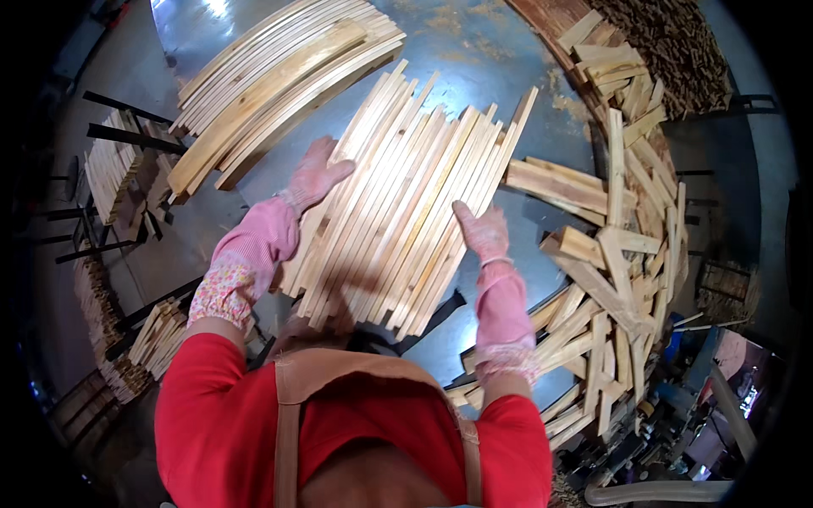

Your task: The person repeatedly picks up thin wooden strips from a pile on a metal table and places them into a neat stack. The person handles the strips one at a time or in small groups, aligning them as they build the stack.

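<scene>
A row of pale wooden strips (406, 203) lies side by side in front of me on the metal table, their far ends uneven. My left hand (318, 175), in a light work glove, presses on the row's left edge with its thumb over the top. At the right edge, my right hand (483, 231) bears against the outermost strips, its thumb on top and its other fingers partly hidden. Between them the two hands hold the row together. Pink sleeve covers reach up both forearms.
A neat stack of wooden strips (279, 80) sits at the far left of the metal table (457, 51). Loose wooden offcuts (622, 279) pile up along the right side. Black metal bars (135, 138) jut out at the left, and a heap of small wood pieces (677, 59) stands far right.
</scene>
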### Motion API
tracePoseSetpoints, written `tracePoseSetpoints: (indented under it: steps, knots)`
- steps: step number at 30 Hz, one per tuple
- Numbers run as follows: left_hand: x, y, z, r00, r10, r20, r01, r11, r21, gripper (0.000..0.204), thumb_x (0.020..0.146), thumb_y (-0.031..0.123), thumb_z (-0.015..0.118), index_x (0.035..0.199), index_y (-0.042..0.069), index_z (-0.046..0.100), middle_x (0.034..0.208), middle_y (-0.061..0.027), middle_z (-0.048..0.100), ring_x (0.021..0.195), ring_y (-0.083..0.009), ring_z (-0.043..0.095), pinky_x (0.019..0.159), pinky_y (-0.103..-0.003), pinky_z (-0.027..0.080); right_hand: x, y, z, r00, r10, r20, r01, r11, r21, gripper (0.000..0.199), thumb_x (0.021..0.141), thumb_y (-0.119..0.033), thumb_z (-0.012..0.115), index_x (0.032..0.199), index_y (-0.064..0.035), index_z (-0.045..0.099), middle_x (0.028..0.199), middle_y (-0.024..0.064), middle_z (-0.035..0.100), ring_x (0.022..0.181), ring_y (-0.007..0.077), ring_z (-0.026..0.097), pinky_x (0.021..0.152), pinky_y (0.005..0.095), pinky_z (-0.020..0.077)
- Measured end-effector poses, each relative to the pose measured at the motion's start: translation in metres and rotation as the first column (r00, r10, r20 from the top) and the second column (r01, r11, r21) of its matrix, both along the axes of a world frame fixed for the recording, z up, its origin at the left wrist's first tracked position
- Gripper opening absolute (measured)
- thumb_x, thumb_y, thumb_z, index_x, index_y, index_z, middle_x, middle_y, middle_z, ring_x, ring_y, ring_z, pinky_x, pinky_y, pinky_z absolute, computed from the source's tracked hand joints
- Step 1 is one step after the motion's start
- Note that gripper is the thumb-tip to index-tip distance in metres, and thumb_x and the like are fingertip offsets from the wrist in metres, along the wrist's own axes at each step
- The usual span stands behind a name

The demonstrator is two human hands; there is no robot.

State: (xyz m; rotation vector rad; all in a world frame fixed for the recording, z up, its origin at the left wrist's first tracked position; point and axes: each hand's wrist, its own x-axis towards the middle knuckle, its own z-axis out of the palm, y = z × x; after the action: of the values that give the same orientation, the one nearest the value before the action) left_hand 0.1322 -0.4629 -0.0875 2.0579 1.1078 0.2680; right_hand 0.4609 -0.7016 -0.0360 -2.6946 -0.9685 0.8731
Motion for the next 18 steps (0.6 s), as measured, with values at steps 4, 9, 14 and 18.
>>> tracePoseSetpoints:
  steps: [4,9,14,18]
  knots:
    - [0.022,-0.010,0.037,0.903,0.236,0.358,0.107,0.684,-0.722,0.100,0.087,0.042,0.080,0.161,-0.009,0.036,0.156,-0.0268,0.053,0.145,-0.0357,0.051,0.125,-0.042,0.036,-0.018,-0.035,-0.050,0.755,-0.249,-0.607,0.561,0.725,0.400,0.089,0.090,-0.033,0.085,0.159,0.0027,0.042,0.146,0.0218,0.063,0.131,0.0329,0.063,0.113,0.0399,0.0490]
    - [0.009,-0.009,0.011,0.882,0.271,0.386,0.081,0.720,-0.690,0.100,0.084,0.027,0.082,0.165,-0.005,0.033,0.153,-0.0211,0.057,0.140,-0.0310,0.056,0.123,-0.040,0.040,-0.035,-0.054,-0.054,0.547,-0.150,-0.824,0.782,0.442,0.439,0.083,0.091,-0.020,0.086,0.158,0.0032,0.042,0.143,0.0160,0.065,0.130,0.0261,0.063,0.113,0.0366,0.0486]
    - [0.049,0.023,0.135,0.738,0.117,0.664,0.387,0.732,-0.560,0.100,0.085,0.028,0.086,0.164,-0.003,0.034,0.154,-0.0197,0.057,0.142,-0.0289,0.055,0.123,-0.040,0.041,-0.026,-0.034,0.086,0.729,0.006,-0.684,0.659,0.262,0.705,0.073,0.092,-0.015,0.082,0.154,0.0004,0.048,0.141,0.0139,0.065,0.124,0.0244,0.064,0.110,0.0374,0.0526]
    - [0.079,0.105,0.196,0.422,-0.291,0.859,0.670,0.738,-0.080,0.077,0.098,0.038,0.077,0.159,0.004,0.046,0.150,-0.0109,0.062,0.139,-0.0225,0.058,0.119,-0.037,0.046,0.001,-0.025,0.199,0.939,-0.007,-0.343,0.340,0.149,0.929,0.072,0.096,-0.022,0.082,0.156,-0.0002,0.048,0.146,0.0107,0.061,0.132,0.0226,0.060,0.114,0.0380,0.0488]
